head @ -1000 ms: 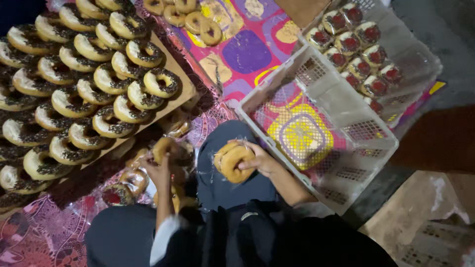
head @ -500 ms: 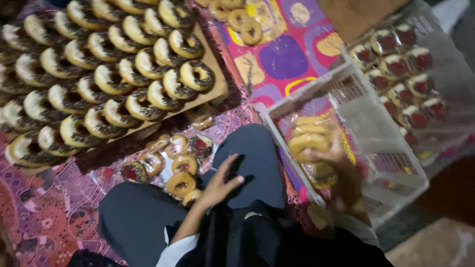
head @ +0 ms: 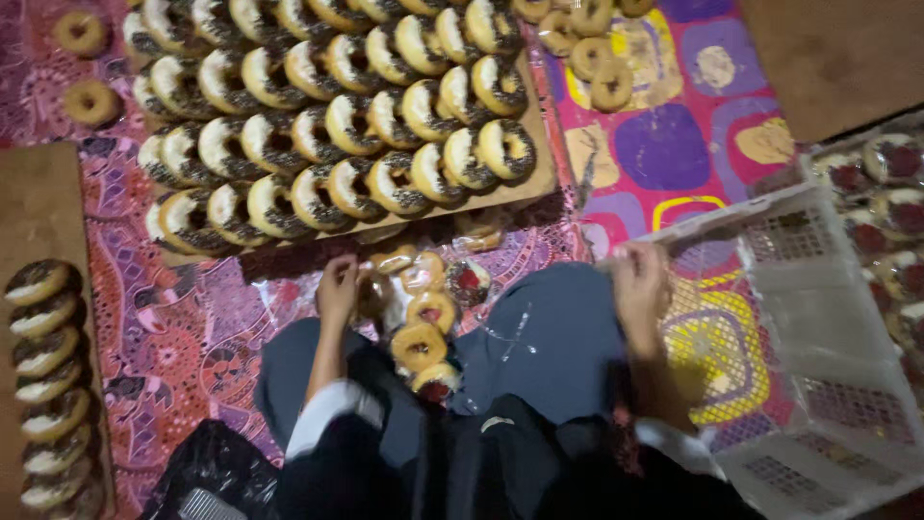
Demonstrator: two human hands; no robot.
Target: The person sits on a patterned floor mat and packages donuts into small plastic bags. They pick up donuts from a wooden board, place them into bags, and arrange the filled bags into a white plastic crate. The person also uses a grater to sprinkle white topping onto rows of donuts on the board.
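Head view, dim light, floor level. Floor covered w/ a patterned cloth (head: 664, 144): purple/pink ground, coloured squares at upper right. Person seated on it, lap in a dark blue garment (head: 549, 337). Upper centre: flat brown board (head: 539, 178) carrying overlapping rows of ring doughnuts (head: 337, 125) w/ white and dark topping. Right: white perforated plastic crate (head: 818, 299), tilted, its open side toward the lap; cloth pattern shows through the mesh. Left edge: second board w/ a column of doughnuts (head: 43, 376). Btwn the knees: small pile of wrapped doughnuts (head: 423, 327). Left hand (head: 339, 289) curled on a wrapped doughnut at the pile's left edge. Right hand (head: 640, 279) at the crate's near rim, fingers bent; grip cannot be told (blur).
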